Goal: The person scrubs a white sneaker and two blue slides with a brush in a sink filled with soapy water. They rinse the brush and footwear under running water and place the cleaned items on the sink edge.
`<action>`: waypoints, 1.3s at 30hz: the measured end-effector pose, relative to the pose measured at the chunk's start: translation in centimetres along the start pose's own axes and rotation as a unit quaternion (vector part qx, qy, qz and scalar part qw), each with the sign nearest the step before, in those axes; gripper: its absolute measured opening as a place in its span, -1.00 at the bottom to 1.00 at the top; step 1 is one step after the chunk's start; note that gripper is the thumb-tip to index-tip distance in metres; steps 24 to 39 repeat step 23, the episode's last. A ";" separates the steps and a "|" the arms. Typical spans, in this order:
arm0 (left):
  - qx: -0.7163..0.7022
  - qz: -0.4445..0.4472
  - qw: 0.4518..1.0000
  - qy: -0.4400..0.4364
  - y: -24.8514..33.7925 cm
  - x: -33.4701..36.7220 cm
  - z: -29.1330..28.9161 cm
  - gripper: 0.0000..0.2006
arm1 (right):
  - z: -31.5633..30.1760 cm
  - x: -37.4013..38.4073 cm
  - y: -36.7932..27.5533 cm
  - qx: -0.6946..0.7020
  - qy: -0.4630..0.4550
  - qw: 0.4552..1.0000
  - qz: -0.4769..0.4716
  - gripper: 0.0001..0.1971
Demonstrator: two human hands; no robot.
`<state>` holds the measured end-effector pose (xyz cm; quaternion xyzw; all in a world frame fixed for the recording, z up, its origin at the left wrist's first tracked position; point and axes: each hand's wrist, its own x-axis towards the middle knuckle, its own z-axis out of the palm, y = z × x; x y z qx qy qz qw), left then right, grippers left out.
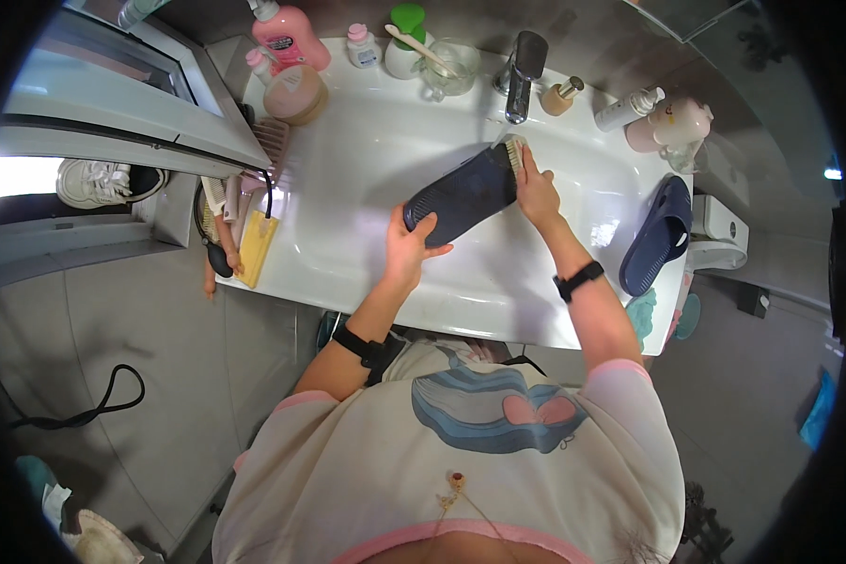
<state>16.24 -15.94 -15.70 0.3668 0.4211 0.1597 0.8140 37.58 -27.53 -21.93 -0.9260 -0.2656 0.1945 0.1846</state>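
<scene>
A dark navy slipper [465, 197] is held over the white sink, tilted, with its ridged sole facing up. My left hand [411, 246] grips its near-left end, thumb on the sole. At the far-right end my right hand [538, 191] closes on a scrub brush [514, 155], whose pale bristles lie against the slipper's edge. Most of the brush's body is hidden by my fingers. The matching navy slipper [656, 240] rests on the right rim of the sink, apart from both hands.
Beyond the slipper stands a chrome faucet [521, 75]. Along the back of the sink [348, 235] are a pink pump bottle [291, 38], a glass cup [453, 68] with a toothbrush, and several other bottles. Combs and a yellow item [259, 249] sit at the left edge.
</scene>
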 end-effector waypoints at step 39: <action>0.692 0.421 0.573 -0.124 2.3 -1.6 1.0 -0.56 | 1.5 -2.2 7.1 0.271 0.037 0.956 0.106 -0.56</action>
